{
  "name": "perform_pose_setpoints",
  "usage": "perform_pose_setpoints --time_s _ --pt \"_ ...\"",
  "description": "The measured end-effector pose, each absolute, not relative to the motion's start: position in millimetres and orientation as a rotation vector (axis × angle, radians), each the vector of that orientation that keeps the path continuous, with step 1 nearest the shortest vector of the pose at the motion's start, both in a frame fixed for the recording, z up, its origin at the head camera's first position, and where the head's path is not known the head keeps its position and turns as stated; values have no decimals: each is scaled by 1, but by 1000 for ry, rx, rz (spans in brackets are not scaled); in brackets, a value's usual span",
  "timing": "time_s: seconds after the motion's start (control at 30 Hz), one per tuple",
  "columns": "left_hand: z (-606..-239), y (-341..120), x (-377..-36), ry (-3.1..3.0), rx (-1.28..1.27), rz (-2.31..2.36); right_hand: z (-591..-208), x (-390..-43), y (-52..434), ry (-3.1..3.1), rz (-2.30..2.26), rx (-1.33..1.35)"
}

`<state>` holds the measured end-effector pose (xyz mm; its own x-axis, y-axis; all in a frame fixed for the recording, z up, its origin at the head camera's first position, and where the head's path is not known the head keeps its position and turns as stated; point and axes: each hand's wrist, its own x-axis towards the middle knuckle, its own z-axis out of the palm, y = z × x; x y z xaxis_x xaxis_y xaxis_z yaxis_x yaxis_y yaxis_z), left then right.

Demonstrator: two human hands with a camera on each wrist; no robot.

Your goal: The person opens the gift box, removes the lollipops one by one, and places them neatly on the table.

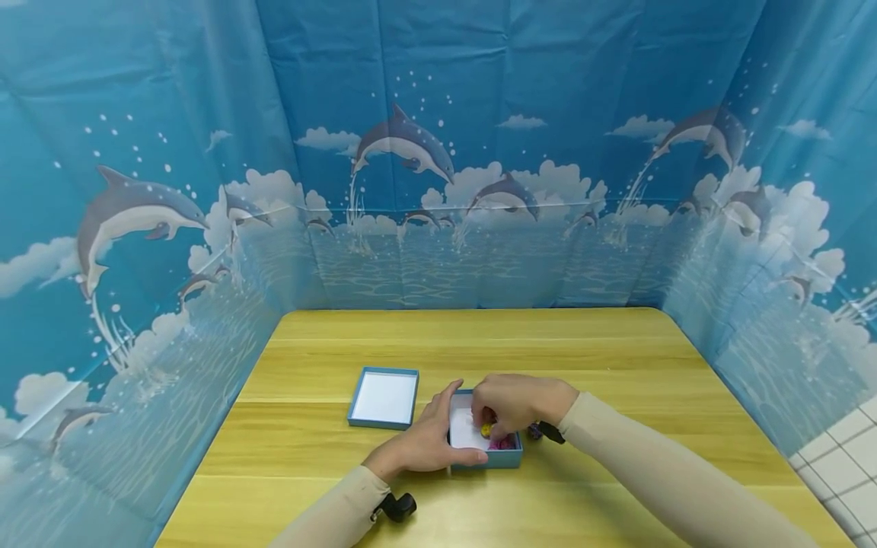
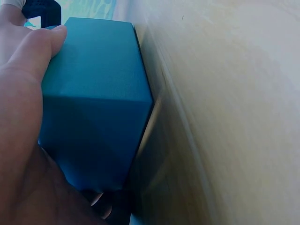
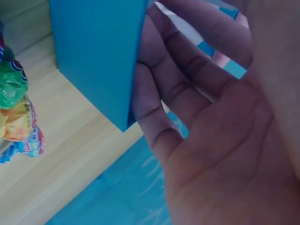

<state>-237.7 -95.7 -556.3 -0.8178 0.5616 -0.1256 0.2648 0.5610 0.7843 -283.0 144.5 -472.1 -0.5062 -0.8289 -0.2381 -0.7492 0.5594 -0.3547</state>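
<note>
A blue open box (image 1: pixel 505 458) with a white inside stands on the table. My left hand (image 1: pixel 428 438) holds it at the near left corner, thumb along the front wall and fingers along the left side. The left wrist view shows that thumb on the blue box wall (image 2: pixel 98 65). Reaching down into the box, my right hand (image 1: pixel 517 403) pinches a small yellow-wrapped candy (image 1: pixel 486 431) between thumb and fingers. Beside it in the box lie pink wrapped candies (image 1: pixel 503 442). In the right wrist view the right fingers (image 3: pixel 176 93) go over the box wall, which hides their tips.
Left of the box lies its blue-edged lid (image 1: pixel 385 396), white inside up. Several wrapped candies (image 3: pixel 16 119) lie on the table just right of the box, mostly behind the right wrist in the head view. A dolphin-print curtain (image 1: pixel 438 251) surrounds the wooden table (image 1: pixel 315 350).
</note>
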Motion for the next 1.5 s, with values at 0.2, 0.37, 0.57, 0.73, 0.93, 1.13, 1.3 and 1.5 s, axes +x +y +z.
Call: perform_pose_setpoints --time_s 0.2,0.37,0.57,0.73,0.93,1.13,1.3,1.5 --pt "-556 -95 -237 2440 672 1138 -470 -282 138 2426 -199 -1219" --pt "-555 -95 -236 2443 675 1127 -473 -281 139 2405 -211 -1216" --pt "-555 -93 -234 2446 672 1120 -477 -279 140 2381 -227 -1169" --pt "-553 -92 -233 2443 672 1117 -478 -277 140 2372 -231 -1137" --pt "-552 -92 -233 2454 685 1104 -477 -278 145 2363 -281 -1147" --pt "-552 -94 -235 2445 681 1123 -474 -280 148 2360 -359 -1222" --pt "-553 -95 -236 2444 680 1121 -473 -278 153 2380 -413 -1301" --pt "-554 -92 -235 2445 695 1130 -475 -272 164 2429 -494 -1298"
